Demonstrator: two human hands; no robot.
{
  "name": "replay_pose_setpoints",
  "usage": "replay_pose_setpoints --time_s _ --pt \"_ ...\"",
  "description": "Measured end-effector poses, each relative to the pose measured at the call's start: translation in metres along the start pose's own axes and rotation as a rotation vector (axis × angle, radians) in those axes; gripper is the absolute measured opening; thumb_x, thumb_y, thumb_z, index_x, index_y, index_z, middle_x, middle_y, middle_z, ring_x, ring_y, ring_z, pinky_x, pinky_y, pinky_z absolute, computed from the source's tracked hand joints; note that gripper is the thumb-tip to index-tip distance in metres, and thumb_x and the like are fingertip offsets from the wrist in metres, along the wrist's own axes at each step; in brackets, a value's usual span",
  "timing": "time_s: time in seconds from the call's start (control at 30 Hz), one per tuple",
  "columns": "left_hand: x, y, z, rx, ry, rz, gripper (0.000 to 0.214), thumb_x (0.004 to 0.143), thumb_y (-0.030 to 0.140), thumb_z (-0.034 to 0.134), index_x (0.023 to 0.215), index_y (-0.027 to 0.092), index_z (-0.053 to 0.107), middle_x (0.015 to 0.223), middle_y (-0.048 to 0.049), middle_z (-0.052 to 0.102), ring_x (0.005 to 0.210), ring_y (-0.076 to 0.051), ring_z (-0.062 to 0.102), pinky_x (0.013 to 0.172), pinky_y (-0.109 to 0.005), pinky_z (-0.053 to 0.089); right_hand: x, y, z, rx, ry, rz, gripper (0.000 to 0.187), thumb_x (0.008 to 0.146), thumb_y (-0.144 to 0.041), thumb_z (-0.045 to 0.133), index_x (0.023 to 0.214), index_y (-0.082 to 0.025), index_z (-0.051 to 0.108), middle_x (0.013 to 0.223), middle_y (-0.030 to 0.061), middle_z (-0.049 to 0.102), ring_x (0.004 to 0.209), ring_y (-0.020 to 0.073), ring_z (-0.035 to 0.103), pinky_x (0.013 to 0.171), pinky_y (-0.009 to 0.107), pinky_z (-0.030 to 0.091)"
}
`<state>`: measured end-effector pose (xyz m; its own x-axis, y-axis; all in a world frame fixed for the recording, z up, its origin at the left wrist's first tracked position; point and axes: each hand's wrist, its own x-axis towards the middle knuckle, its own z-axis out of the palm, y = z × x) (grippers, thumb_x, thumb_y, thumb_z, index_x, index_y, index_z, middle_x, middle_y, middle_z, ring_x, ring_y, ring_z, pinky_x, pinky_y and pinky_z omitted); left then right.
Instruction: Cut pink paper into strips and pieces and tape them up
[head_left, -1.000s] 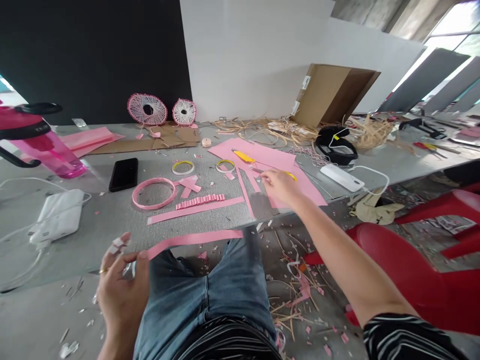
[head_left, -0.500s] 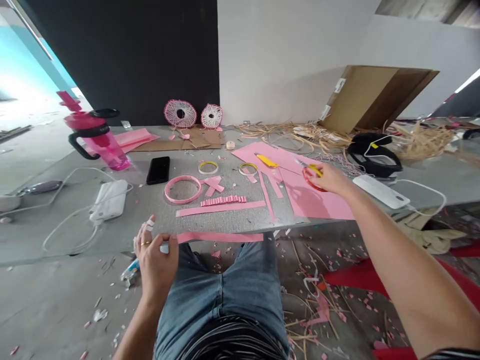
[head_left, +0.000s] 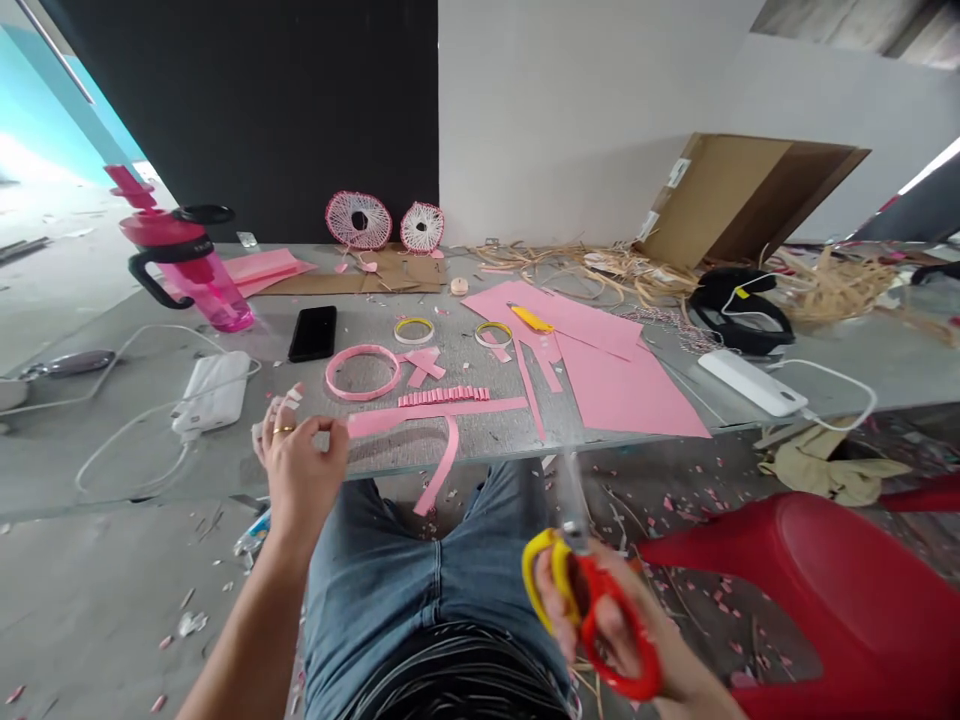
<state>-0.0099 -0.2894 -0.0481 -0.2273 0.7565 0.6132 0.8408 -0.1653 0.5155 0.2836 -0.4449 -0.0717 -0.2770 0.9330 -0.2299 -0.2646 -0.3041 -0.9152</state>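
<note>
Pinched between the fingers of my left hand (head_left: 304, 450) is one end of a pink paper strip (head_left: 444, 465), whose other end droops over the table's front edge. My right hand (head_left: 607, 610) grips a pair of scissors (head_left: 559, 575) with red and yellow handles, low in front of the table; the blades are blurred by motion. On the table behind the strip lie a pleated pink paper strip (head_left: 444, 396), a pink ring (head_left: 363, 372) and crossed pink paper pieces (head_left: 421, 366). Pink paper sheets (head_left: 622, 385) with a yellow cutter (head_left: 531, 318) lie to the right.
A pink bottle (head_left: 191, 265), black phone (head_left: 313, 333) and white power bank (head_left: 214, 390) stand or lie at left. Two tape rolls (head_left: 414, 331) sit mid-table. Another power bank (head_left: 752, 382) lies at right, above a red stool (head_left: 862, 590). Scraps litter the floor.
My right hand has lifted the scissors off the pink sheets and brought them down toward me. My left hand has risen slightly, and the strip's free end now bends downward.
</note>
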Motion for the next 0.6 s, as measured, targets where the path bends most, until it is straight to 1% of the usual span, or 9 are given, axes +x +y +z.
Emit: replay_pose_setpoints --time_s 0.03,0.1,0.17,0.23,0.33,0.43,0.53,0.6 --pt "-0.002 -0.009 0.000 0.024 -0.006 -0.025 0.022 0.084 0.031 0.058 0.063 0.023 0.060 0.136 -0.0097 0.063 0.143 -0.041 0.040 0.117 -0.066 0.025 0.004 0.008 0.011 -0.002 -0.106 0.011 0.067 0.064 -0.086 0.068 0.087 -0.025 0.054 0.075 0.0009 0.051 0.053 0.0115 0.042 0.050 0.028 0.041" --pt "-0.009 -0.023 -0.004 0.058 -0.011 -0.057 0.023 0.084 0.031 0.058 0.063 0.023 0.060 0.134 -0.0096 0.065 0.143 -0.041 0.038 0.117 -0.067 0.024 0.016 0.022 0.030 0.008 -0.273 0.020 0.063 0.072 -0.082 0.065 0.090 -0.024 0.050 0.076 -0.0016 0.047 0.052 0.0083 0.040 0.049 0.024 0.041" --pt "-0.016 -0.028 -0.009 0.080 -0.009 -0.075 0.024 0.085 0.033 0.057 0.063 0.023 0.061 0.133 -0.0104 0.065 0.143 -0.042 0.038 0.116 -0.067 0.024 0.028 0.033 0.045 0.031 -0.368 0.031 0.065 0.074 -0.083 0.063 0.092 -0.023 0.048 0.077 -0.0030 0.046 0.050 0.0061 0.041 0.049 0.022 0.042" --pt "-0.021 -0.031 -0.014 0.076 -0.019 -0.088 0.025 0.085 0.034 0.055 0.064 0.023 0.061 0.135 -0.0117 0.064 0.141 -0.042 0.041 0.115 -0.067 0.026 0.040 0.042 0.055 0.062 -0.414 0.051 0.066 0.075 -0.084 0.061 0.092 -0.022 0.049 0.077 -0.0028 0.049 0.049 0.0057 0.044 0.048 0.022 0.044" --pt "-0.021 -0.036 -0.018 0.016 -0.047 -0.097 0.027 0.086 0.038 0.052 0.066 0.023 0.062 0.135 -0.0136 0.064 0.135 -0.040 0.048 0.114 -0.064 0.032 0.053 0.052 0.064 0.127 -0.414 0.132 0.060 0.079 -0.079 0.062 0.085 -0.020 0.051 0.070 -0.0034 0.050 0.047 0.0061 0.046 0.045 0.020 0.044" --pt "-0.020 -0.041 -0.018 -0.038 -0.053 -0.094 0.028 0.086 0.041 0.051 0.066 0.023 0.061 0.132 -0.0142 0.066 0.131 -0.039 0.053 0.113 -0.060 0.035 0.063 0.052 0.067 0.254 -0.357 0.212 0.057 0.081 -0.076 0.062 0.082 -0.020 0.052 0.067 -0.0039 0.049 0.047 0.0069 0.045 0.043 0.020 0.044" --pt "-0.021 -0.042 -0.016 -0.054 -0.040 -0.092 0.028 0.086 0.041 0.051 0.067 0.023 0.061 0.133 -0.0143 0.066 0.133 -0.039 0.051 0.114 -0.060 0.035 0.073 0.040 0.061 0.386 -0.290 0.237 0.060 0.079 -0.079 0.062 0.086 -0.020 0.055 0.068 -0.0034 0.051 0.048 0.0072 0.043 0.043 0.020 0.041" --pt "-0.023 -0.041 -0.015 -0.055 -0.040 -0.089 0.027 0.087 0.040 0.051 0.068 0.023 0.061 0.135 -0.0140 0.064 0.135 -0.039 0.049 0.115 -0.061 0.033 0.077 0.027 0.049 0.433 -0.207 0.213 0.060 0.079 -0.079 0.063 0.086 -0.020 0.056 0.068 -0.0033 0.051 0.048 0.0070 0.041 0.043 0.020 0.039"
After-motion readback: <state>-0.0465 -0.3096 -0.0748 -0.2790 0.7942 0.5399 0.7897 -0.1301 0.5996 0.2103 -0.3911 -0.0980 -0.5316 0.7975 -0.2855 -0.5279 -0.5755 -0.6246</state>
